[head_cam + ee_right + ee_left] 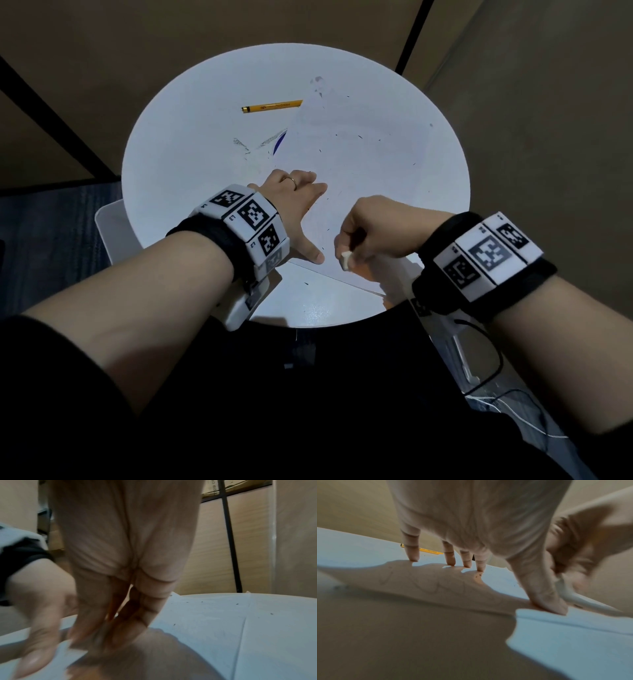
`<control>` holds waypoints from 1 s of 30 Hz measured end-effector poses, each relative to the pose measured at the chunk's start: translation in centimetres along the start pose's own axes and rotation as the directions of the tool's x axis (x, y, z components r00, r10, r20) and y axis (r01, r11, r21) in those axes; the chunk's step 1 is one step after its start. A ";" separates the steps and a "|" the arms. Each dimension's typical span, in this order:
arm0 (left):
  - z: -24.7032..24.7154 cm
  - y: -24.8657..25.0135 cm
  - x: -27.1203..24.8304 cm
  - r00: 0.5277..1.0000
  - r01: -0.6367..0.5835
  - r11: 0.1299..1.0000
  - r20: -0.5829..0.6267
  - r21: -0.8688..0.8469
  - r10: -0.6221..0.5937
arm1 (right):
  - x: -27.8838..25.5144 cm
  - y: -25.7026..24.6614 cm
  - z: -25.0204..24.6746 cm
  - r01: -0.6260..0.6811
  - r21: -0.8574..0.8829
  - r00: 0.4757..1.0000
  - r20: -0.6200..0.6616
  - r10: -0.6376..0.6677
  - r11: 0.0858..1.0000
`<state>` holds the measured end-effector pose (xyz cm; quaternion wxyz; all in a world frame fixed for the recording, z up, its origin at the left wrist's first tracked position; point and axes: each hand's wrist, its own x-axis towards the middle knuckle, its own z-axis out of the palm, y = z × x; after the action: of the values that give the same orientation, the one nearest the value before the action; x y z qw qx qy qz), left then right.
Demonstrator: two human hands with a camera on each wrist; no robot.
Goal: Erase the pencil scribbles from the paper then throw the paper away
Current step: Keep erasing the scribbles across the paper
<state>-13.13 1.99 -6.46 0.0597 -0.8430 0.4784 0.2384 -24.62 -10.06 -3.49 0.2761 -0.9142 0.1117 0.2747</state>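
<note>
Left hand: the left hand (pixel 291 202) lies spread flat just left of the frame's centre in the head view, fingers (pixel 412 550) wide and straight, their tips and the thumb pressing the paper down.
Right hand: the right hand (pixel 373 228) sits just right of the left one, lower centre of the frame, fingers curled and pinching a small white eraser (pixel 346 260) whose end pokes out below the fist, down at the sheet.
Paper: the paper (pixel 359 164) lies on the round white worktop (pixel 178 164), filling the centre and right of it, its near corner reaching towards the bottom edge; from the left wrist view faint pencil scribbles (pixel 435 586) show on it under the palm.
Crumbs: dark eraser crumbs (pixel 236 603) are scattered over the sheet, mostly right of centre.
Pencil: a yellow pencil (pixel 272 106) rests on the worktop in the upper middle of the head view, just beside the sheet's far left edge; I cannot tell whether its tip goes under the sheet.
</note>
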 end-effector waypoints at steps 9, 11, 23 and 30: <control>0.1 0.1 0.3 0.999 0.006 0.998 0.038 -0.067 -0.003 | 2.7 -0.7 -0.1 0.014 -0.023 0.928 -0.372 -0.021 1.000; 0.1 0.1 0.4 0.999 0.005 0.998 0.040 -0.056 -0.003 | 1.8 -0.5 0.3 0.033 -0.015 0.956 -0.291 -0.036 0.999; -0.7 -0.6 0.1 0.998 -0.041 0.996 0.043 -0.073 0.044 | 2.9 -1.6 0.2 0.017 0.003 0.937 -0.350 -0.015 1.000; -0.6 -2.6 -0.4 0.997 -0.035 0.999 0.063 -0.027 0.036 | 2.8 -2.7 -1.4 -0.030 -0.118 0.985 -0.170 0.010 0.993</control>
<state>-10.89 3.47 -6.05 0.0599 -0.8270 0.4881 0.2723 -20.76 -8.75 -2.90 0.2073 -0.9481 0.1272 0.2050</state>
